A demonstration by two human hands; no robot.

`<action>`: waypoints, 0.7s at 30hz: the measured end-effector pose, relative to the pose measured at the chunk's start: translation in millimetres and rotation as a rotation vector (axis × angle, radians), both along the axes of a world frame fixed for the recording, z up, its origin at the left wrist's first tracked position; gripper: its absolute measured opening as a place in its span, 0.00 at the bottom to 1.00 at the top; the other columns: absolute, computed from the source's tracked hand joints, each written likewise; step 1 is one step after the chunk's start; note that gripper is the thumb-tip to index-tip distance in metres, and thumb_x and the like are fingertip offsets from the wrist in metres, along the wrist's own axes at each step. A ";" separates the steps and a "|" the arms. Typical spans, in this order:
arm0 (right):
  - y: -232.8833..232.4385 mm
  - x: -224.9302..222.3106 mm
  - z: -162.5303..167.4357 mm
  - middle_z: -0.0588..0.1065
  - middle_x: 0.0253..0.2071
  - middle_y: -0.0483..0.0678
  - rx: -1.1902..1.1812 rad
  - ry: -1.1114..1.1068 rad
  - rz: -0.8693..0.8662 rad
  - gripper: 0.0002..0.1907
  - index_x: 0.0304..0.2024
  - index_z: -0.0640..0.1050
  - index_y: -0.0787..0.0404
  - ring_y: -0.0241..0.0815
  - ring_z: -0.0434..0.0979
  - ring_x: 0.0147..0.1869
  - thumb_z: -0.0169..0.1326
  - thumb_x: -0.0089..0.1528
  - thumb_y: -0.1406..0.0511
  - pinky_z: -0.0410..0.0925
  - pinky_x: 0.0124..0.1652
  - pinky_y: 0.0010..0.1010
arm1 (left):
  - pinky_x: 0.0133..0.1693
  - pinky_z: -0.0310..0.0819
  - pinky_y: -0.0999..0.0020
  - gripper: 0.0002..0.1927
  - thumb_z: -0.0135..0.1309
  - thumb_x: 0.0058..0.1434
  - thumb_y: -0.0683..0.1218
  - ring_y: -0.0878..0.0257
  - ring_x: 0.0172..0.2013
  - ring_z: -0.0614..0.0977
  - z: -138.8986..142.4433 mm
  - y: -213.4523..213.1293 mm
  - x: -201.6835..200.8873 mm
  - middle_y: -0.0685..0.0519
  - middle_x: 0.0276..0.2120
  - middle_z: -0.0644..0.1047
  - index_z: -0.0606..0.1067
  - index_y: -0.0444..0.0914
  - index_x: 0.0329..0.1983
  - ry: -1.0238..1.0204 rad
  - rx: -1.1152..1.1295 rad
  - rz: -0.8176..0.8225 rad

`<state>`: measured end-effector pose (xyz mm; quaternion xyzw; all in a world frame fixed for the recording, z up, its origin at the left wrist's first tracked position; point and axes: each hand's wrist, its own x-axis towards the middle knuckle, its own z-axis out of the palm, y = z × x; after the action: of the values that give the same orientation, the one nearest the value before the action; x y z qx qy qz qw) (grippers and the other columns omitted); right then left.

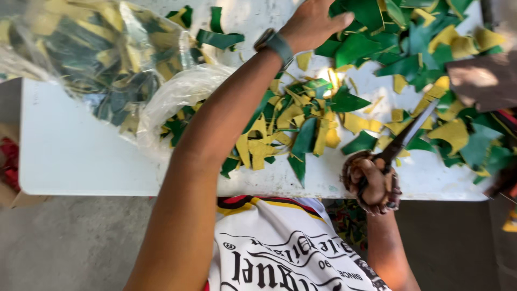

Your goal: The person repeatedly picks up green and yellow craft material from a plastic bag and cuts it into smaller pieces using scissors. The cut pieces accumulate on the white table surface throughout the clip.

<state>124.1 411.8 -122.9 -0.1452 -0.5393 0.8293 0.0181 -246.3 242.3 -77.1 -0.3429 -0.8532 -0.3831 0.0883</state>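
Scissors (405, 137) being gripped in right hand (373, 183), fingers pressed through handles, blades lying closed over scraps on white counter (81, 151). Left hand (312, 24) being spread flat on green and yellow scrap pile (377, 48), pinching nothing. Risk imo: scraps getting swept off counter edge, plastic bag (97, 54) getting snagged by blade tips

Both forearms bare from elbow to wrist, no sleeves in view. Worn on the left wrist, just behind the left hand (311, 22): a watch (276, 44) with a dark grey-green strap and a dark case at its edge; nothing worn on the right wrist below the right hand (372, 183). Torso covered by a white shirt (280, 248) printed with black ornate lettering and thin curling black lines, trimmed at the neckline with black, yellow and red bands.
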 end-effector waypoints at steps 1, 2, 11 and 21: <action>3.6 -1.7 -3.4 0.69 0.21 0.48 -0.051 0.039 0.032 0.15 0.25 0.69 0.61 0.38 0.65 0.16 0.50 0.67 0.63 0.60 0.16 0.28 | 0.43 0.77 0.58 0.28 0.60 0.66 0.58 0.53 0.39 0.84 8.1 -28.8 6.1 0.43 0.39 0.81 0.72 0.39 0.63 -0.218 -0.062 0.000; 5.2 -1.5 -7.2 0.69 0.21 0.49 -0.103 0.070 0.064 0.16 0.25 0.69 0.61 0.38 0.65 0.16 0.50 0.67 0.63 0.59 0.16 0.27 | 0.44 0.79 0.60 0.23 0.62 0.66 0.55 0.55 0.40 0.85 17.6 -58.7 18.3 0.45 0.39 0.82 0.75 0.37 0.57 -0.105 0.009 -0.051; 5.0 -0.8 -10.1 0.66 0.20 0.48 0.015 0.001 0.104 0.16 0.25 0.68 0.60 0.40 0.65 0.16 0.46 0.68 0.63 0.60 0.17 0.27 | 0.41 0.81 0.64 0.10 0.61 0.65 0.47 0.60 0.37 0.87 89.0 -220.8 174.5 0.49 0.36 0.84 0.80 0.35 0.42 -0.192 -0.045 0.123; -18.9 2.8 5.9 0.70 0.25 0.47 0.088 -0.020 -0.028 0.09 0.31 0.69 0.57 0.39 0.66 0.17 0.48 0.69 0.68 0.62 0.17 0.29 | 0.37 0.77 0.48 0.37 0.74 0.41 0.50 0.43 0.36 0.83 4.5 -197.0 195.3 0.39 0.34 0.81 0.73 0.26 0.51 -0.031 -0.315 0.182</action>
<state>126.9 392.8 -117.0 -0.1600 -0.5732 0.8031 0.0307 -51.1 45.2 -72.6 -0.2676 -0.9314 -0.2405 0.0546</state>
